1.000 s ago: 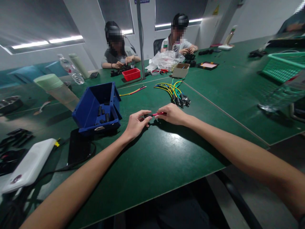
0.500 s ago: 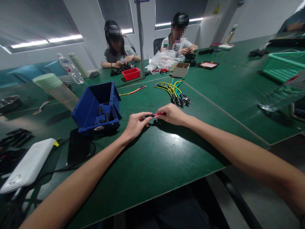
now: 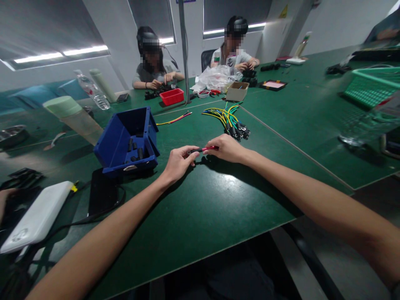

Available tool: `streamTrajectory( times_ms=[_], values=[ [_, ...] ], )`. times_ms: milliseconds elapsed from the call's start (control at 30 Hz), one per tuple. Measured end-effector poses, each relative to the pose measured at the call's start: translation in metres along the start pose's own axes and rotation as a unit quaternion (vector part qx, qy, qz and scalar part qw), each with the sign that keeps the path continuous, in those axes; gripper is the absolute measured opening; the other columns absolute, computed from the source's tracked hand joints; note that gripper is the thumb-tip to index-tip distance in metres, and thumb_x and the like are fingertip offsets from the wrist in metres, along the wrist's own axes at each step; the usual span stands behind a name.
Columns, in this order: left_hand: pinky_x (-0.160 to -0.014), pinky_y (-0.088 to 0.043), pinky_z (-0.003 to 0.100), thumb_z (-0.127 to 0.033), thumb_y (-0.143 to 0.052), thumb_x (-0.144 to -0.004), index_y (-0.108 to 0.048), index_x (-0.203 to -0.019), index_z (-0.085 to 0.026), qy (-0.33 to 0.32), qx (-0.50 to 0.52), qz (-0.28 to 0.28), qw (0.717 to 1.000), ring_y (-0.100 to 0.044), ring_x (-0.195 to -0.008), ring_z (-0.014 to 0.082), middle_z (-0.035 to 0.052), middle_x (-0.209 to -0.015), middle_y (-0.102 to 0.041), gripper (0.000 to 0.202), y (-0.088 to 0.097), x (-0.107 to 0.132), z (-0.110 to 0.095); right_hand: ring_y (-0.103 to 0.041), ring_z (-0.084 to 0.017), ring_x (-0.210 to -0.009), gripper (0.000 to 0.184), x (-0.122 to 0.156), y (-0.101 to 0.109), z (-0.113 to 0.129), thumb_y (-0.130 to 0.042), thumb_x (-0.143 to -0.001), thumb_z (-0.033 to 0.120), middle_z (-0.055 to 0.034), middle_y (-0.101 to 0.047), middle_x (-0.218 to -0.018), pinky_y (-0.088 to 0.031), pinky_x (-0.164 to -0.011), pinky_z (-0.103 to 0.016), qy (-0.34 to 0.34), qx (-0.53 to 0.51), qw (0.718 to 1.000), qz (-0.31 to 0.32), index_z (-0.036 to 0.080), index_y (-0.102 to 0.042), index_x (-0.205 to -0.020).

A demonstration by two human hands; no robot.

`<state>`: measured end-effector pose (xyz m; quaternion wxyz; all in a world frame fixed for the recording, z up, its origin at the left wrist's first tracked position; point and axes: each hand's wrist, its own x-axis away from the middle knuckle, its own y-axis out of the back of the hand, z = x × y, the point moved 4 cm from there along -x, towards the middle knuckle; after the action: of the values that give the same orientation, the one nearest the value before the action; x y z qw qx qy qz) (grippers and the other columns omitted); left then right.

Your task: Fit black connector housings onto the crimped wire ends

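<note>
Above the green table [image 3: 231,216], my left hand [image 3: 179,162] pinches the black sleeve [image 3: 196,150] at one end of a short red wire [image 3: 209,148]. My right hand [image 3: 229,148] grips the red part between thumb and fingers, and its far end is hidden in the palm. Just beyond my right hand lies a bundle of yellow, green and blue wires [image 3: 229,116] with black sleeves and ring terminals [image 3: 240,132]. A blue bin [image 3: 125,143] with several black sleeves [image 3: 140,153] in it stands left of my left hand.
Loose thin wires [image 3: 175,119] lie beyond the bin. Left are a white power bank [image 3: 39,218], a black phone-like slab [image 3: 101,193] and cables. Across the table two people work near a red tray [image 3: 171,97] and cardboard box [image 3: 237,91]. A green basket [image 3: 373,89] stands right.
My hands stay almost in place, both still on the wire, with the right a touch higher. Part of a person's hand has appeared at the left edge, beside the power bank.
</note>
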<state>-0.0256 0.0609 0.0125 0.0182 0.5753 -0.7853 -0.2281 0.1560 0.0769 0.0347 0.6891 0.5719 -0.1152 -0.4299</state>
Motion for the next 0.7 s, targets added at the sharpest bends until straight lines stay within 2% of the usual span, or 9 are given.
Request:
streamTrajectory(
  times_ms=[233, 467, 700],
  values=[
    [-0.044, -0.044, 0.02, -0.036, -0.065, -0.083, -0.07, -0.106, -0.015, 0.01, 0.012, 0.0, 1.0, -0.06, -0.054, 0.0104, 0.0034, -0.074, -0.07, 0.031, 0.0, -0.0002, 0.0011, -0.054, -0.012, -0.064, 0.028, -0.0005, 0.0015, 0.0, -0.058, -0.09, 0.037, -0.007, -0.069, -0.074, -0.029, -0.059, -0.025, 0.002, -0.011, 1.0, 0.004, 0.015, -0.074, -0.086],
    [-0.045, -0.043, 0.02, -0.037, -0.064, -0.083, -0.068, -0.11, -0.015, 0.02, 0.027, 0.0, 0.999, -0.061, -0.057, 0.0107, 0.0057, -0.081, -0.071, 0.035, -0.0008, -0.0001, 0.0029, -0.04, -0.009, -0.053, 0.035, 0.0006, 0.0037, 0.0032, -0.053, -0.092, 0.042, -0.0027, -0.059, -0.06, -0.024, -0.055, -0.025, -0.007, 0.004, 1.0, 0.015, 0.015, -0.073, -0.082],
    [-0.045, -0.041, 0.019, -0.038, -0.064, -0.082, -0.069, -0.109, -0.014, 0.042, 0.029, -0.006, 0.999, -0.058, -0.056, 0.01, 0.0054, -0.08, -0.07, 0.036, 0.0, 0.0002, -0.0008, -0.048, -0.011, -0.061, 0.033, -0.0007, 0.0034, -0.0003, -0.056, -0.091, 0.041, -0.0051, -0.065, -0.069, -0.027, -0.057, -0.024, -0.002, -0.003, 1.0, -0.004, 0.014, -0.073, -0.083]
  ],
)
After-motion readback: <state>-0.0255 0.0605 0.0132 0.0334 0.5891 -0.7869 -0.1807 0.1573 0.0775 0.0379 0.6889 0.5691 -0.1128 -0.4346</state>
